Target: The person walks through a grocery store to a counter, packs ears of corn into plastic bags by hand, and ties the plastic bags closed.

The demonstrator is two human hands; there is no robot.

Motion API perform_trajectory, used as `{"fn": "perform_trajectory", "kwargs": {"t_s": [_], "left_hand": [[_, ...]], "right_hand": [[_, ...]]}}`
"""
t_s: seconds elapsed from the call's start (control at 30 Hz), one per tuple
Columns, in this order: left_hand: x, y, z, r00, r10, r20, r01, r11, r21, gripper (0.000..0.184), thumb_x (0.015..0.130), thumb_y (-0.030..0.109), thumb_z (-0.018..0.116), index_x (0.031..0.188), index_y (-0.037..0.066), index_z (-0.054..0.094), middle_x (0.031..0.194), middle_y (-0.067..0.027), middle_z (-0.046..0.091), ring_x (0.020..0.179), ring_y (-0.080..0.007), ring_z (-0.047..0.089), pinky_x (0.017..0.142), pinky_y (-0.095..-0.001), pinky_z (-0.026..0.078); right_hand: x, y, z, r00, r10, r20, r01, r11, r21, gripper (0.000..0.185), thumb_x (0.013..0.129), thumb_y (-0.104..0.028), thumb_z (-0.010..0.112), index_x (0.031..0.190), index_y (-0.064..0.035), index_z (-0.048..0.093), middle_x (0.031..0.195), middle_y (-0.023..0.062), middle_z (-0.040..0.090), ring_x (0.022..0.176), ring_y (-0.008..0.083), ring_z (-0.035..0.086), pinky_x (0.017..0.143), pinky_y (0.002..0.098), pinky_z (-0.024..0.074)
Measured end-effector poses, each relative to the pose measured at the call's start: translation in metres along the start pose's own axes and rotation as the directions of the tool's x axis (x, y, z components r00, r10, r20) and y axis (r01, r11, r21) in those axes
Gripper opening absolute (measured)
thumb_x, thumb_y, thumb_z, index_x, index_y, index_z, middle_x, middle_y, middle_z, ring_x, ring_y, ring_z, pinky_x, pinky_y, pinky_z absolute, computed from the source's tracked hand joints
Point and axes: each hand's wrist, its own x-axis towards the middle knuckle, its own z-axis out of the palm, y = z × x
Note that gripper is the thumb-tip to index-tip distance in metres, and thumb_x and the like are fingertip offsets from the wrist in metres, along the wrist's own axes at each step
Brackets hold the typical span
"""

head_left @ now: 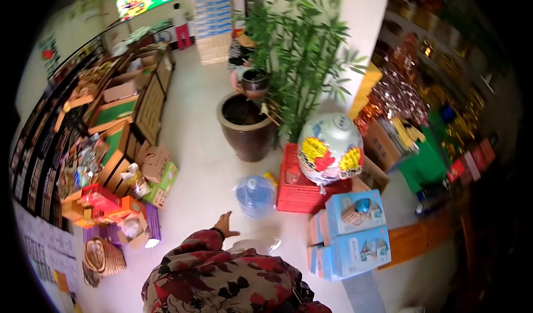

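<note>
Well, the left hand has fingers wide near the blue jug; the right hand's, I cannot tell.

The pale floor spread out between the shelves. A dark, wide-rimmed pot stood upright on it, and a big see-through blue bottle was nearer, just beside a red crate. Past the crate, blue picture boxes were stacked up. Over on the left I saw a green-and-white box, a purple box and a wicker basket, all near one another.
</note>
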Motion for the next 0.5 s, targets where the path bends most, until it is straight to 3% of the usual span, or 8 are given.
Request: {"fn": "perform_trajectory", "kwargs": {"t_s": [0.07,0.13,0.2,0.4,0.5], "left_hand": [[-0.044,-0.049,-0.007,0.972,-0.233,-0.028,0.233,0.972,-0.006,0.115,0.052,0.043,0.085,0.14,0.009,0.021,0.134,-0.0263,0.035,0.121,-0.0419,0.041,0.1,-0.0473,0.039],[-0.093,-0.088,-0.012,0.9,-0.428,-0.089,0.424,0.904,-0.059,0.116,0.052,0.043,0.086,0.139,0.0,0.021,0.129,-0.0275,0.04,0.119,-0.0403,0.043,0.099,-0.0447,0.04],[-0.121,-0.124,-0.025,0.716,-0.698,0.018,0.689,0.702,-0.178,0.119,0.048,0.043,0.087,0.14,0.008,0.021,0.13,-0.0259,0.039,0.118,-0.041,0.044,0.098,-0.047,0.041],[-0.155,-0.206,-0.016,0.677,-0.719,-0.158,0.643,0.682,-0.348,0.113,0.054,0.041,0.085,0.138,0.0,0.022,0.125,-0.0281,0.043,0.115,-0.0405,0.046,0.096,-0.0447,0.042],[-0.152,-0.251,-0.035,0.704,-0.691,-0.162,0.591,0.697,-0.407,0.115,0.055,0.042,0.085,0.14,0.004,0.017,0.13,-0.0295,0.036,0.118,-0.0427,0.042,0.097,-0.0473,0.04]], "right_hand": [[-0.002,-0.004,0.019,0.998,0.007,0.066,-0.005,1.0,-0.025,0.04,0.081,-0.028,0.064,0.108,-0.0009,0.052,0.072,0.0124,0.059,0.063,0.0281,0.058,0.056,0.0408,0.0463],[-0.005,-0.005,0.037,0.991,0.008,0.13,-0.001,0.999,-0.054,0.042,0.081,-0.028,0.065,0.11,-0.0005,0.051,0.071,0.0118,0.059,0.062,0.0272,0.057,0.054,0.0404,0.0461],[-0.012,-0.013,0.057,0.983,0.016,0.183,-0.001,0.997,-0.083,0.044,0.08,-0.028,0.066,0.111,-0.0001,0.05,0.07,0.0112,0.059,0.061,0.0263,0.057,0.053,0.0399,0.0459],[-0.016,-0.037,0.126,0.961,0.078,0.267,-0.031,0.984,-0.175,0.051,0.079,-0.028,0.068,0.116,0.001,0.047,0.068,0.0093,0.057,0.056,0.0236,0.056,0.05,0.0387,0.0454],[-0.006,-0.051,0.164,0.956,0.097,0.276,-0.035,0.975,-0.219,0.054,0.078,-0.028,0.069,0.118,0.0015,0.046,0.067,0.0083,0.057,0.054,0.0222,0.055,0.048,0.0381,0.0451]]}}
